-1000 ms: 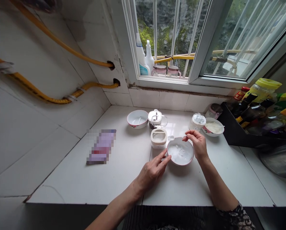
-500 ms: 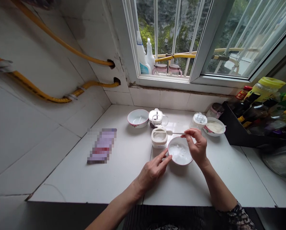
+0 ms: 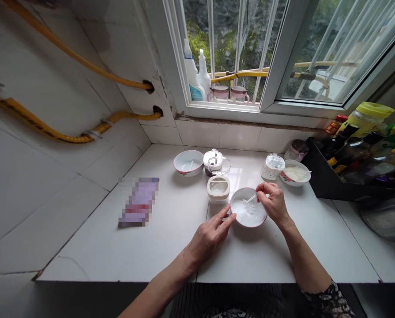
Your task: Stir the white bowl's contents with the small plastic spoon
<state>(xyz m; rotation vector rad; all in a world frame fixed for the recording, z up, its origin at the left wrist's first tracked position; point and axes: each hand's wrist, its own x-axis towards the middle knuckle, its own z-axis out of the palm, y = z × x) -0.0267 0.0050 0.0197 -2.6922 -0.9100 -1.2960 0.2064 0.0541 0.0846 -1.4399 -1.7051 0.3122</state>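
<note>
Bowl [image 3: 242, 193], pink-rimmed, on white counter [image 3: 169, 240]; contents [image 3: 244, 215] white, perhaps powder, hard to tell. Left hand [image 3: 213, 232] loosely spread, fingertips [image 3: 233, 216] touching bowl; right hand [image 3: 272, 202] pinching white spoon [image 3: 252, 198], end dipped inside. Jar [image 3: 218, 190] just beside bowl; second bowl [image 3: 180, 162] farther back, left.

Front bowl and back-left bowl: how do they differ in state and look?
The front bowl has the left hand at its rim; the back-left bowl stands untouched. The back-left bowl's outside shows floral decoration; none is visible on the front bowl. Both are white with pinkish rims.
</note>
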